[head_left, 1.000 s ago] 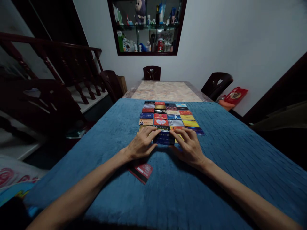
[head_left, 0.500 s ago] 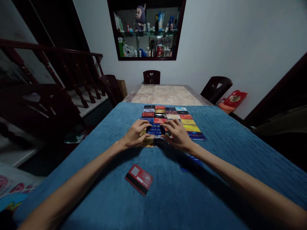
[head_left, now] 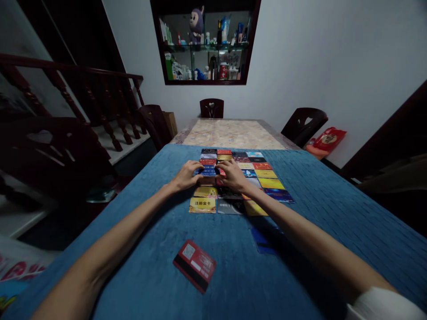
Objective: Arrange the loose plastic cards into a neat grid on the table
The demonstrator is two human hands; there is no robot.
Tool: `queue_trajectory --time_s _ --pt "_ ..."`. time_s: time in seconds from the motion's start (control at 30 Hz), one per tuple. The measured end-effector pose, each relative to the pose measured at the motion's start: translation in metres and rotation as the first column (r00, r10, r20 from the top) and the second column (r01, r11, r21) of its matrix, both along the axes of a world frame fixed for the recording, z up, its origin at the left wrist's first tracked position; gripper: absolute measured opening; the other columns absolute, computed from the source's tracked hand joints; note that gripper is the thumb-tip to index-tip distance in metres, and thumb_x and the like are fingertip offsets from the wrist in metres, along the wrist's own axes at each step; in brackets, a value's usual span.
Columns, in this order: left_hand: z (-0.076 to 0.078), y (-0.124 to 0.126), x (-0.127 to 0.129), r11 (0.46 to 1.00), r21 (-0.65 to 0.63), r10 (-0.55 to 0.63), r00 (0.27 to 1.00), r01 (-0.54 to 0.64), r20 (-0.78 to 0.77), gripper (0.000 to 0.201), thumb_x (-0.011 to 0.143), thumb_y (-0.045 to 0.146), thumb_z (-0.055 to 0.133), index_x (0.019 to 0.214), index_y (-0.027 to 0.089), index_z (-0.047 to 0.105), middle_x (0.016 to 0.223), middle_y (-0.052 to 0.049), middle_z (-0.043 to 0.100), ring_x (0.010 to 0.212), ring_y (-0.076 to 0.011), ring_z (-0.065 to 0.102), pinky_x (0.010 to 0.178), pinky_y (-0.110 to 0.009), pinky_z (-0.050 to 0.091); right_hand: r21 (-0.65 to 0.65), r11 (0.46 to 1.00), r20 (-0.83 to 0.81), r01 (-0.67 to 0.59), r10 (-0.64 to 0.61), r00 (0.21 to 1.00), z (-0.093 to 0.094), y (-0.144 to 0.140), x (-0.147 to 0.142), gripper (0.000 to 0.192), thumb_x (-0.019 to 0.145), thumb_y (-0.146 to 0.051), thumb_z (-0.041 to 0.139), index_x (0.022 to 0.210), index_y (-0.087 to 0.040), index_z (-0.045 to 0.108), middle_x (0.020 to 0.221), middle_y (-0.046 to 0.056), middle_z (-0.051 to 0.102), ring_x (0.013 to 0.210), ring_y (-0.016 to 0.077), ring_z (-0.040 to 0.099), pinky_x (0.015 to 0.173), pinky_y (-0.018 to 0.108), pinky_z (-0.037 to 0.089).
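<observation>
My left hand (head_left: 187,175) and my right hand (head_left: 231,174) reach forward over rows of bank-type cards on a blue cloth. Between them is a blue card (head_left: 209,170), with curled fingers and thumbs at its two short ends. Whether it touches the cards beneath cannot be made out. Near my wrists lie a gold card (head_left: 203,205), a dark grey card (head_left: 230,206) and yellow cards (head_left: 266,174). My right hand and forearm hide part of the rows. A red card (head_left: 195,265) lies striped side up, apart from the rows. Beside my right forearm is another blue card (head_left: 263,240), partly shadowed.
The blue cloth (head_left: 140,249) covers the near part of the table, and a marble-patterned top (head_left: 230,132) shows beyond. Dark chairs (head_left: 303,126) stand around it. A wooden railing (head_left: 90,71) runs at left, and a glass-shelved niche (head_left: 207,46) is in the far wall.
Both hands have moved farther away and slightly left with the blue card between them. The near gold and grey cards are now uncovered. The view has shifted a little.
</observation>
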State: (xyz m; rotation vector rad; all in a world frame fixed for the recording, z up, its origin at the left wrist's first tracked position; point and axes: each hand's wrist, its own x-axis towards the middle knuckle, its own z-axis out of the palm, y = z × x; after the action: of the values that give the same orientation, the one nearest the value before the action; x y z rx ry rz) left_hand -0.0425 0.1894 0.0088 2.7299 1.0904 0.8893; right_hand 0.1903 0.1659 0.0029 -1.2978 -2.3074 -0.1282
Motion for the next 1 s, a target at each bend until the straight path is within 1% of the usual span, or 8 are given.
queue_trajectory --time_s 0.17,0.27,0.47,0.67,0.8,1.0 --pt "-0.005 0.023 0.003 0.999 -0.044 0.024 1.000 -0.024 0.001 0.025 0.078 0.021 0.064 0.102 0.016 0.071 0.115 -0.009 0.070 0.108 -0.0276 0.061 0.100 -0.045 0.048 -0.114 0.987 0.083 0.111 -0.102 0.991 0.004 0.017 -0.006 0.038 0.092 -0.033 0.061 0.126 -0.018 0.065 0.127 0.011 0.065 0.114 0.0287 0.049 0.094 0.037 0.040" --pt "-0.011 0.033 0.003 0.997 -0.063 0.036 0.999 -0.036 -0.002 0.025 0.077 0.022 0.064 0.100 0.016 0.072 0.113 -0.010 0.071 0.107 -0.0276 0.062 0.100 -0.044 0.048 -0.140 0.978 0.125 0.154 -0.137 0.983 0.002 0.023 -0.009 0.038 0.092 -0.034 0.060 0.126 -0.019 0.065 0.126 0.011 0.065 0.114 0.0283 0.049 0.092 0.036 0.039" --pt "-0.023 0.047 -0.003 0.994 -0.097 0.058 0.998 -0.058 -0.005 0.025 0.076 0.023 0.064 0.099 0.017 0.072 0.111 -0.008 0.073 0.105 -0.0269 0.064 0.099 -0.042 0.047 -0.172 0.965 0.166 0.198 -0.170 0.971 -0.004 0.031 -0.017 0.040 0.093 -0.039 0.059 0.129 -0.022 0.064 0.124 0.011 0.066 0.114 0.0299 0.049 0.091 0.037 0.040" --pt "-0.032 0.055 -0.006 0.988 -0.133 0.070 0.997 -0.074 -0.034 0.026 0.077 0.025 0.063 0.100 0.016 0.073 0.111 -0.009 0.073 0.105 -0.0264 0.065 0.099 -0.040 0.047 -0.192 0.954 0.195 0.229 -0.192 0.962 -0.008 0.034 -0.021 0.039 0.093 -0.039 0.057 0.127 -0.023 0.065 0.127 0.011 0.065 0.119 0.0322 0.047 0.090 0.039 0.040" --pt "-0.034 0.057 -0.007 0.989 -0.135 0.064 0.997 -0.068 -0.034 0.026 0.078 0.026 0.063 0.100 0.017 0.073 0.111 -0.009 0.074 0.105 -0.0252 0.065 0.101 -0.039 0.047 -0.195 0.954 0.203 0.230 -0.190 0.961 -0.009 0.034 -0.022 0.037 0.094 -0.038 0.055 0.126 -0.024 0.066 0.126 0.010 0.066 0.120 0.0317 0.046 0.090 0.039 0.040" --pt "-0.036 0.055 -0.006 0.991 -0.123 0.055 0.998 -0.056 -0.013 0.027 0.081 0.028 0.059 0.101 0.016 0.072 0.113 -0.010 0.072 0.107 -0.0249 0.065 0.101 -0.041 0.047 -0.184 0.957 0.208 0.224 -0.185 0.961 -0.009 0.033 -0.022 0.036 0.095 -0.036 0.054 0.126 -0.024 0.066 0.127 0.012 0.065 0.119 0.0322 0.047 0.088 0.042 0.042"
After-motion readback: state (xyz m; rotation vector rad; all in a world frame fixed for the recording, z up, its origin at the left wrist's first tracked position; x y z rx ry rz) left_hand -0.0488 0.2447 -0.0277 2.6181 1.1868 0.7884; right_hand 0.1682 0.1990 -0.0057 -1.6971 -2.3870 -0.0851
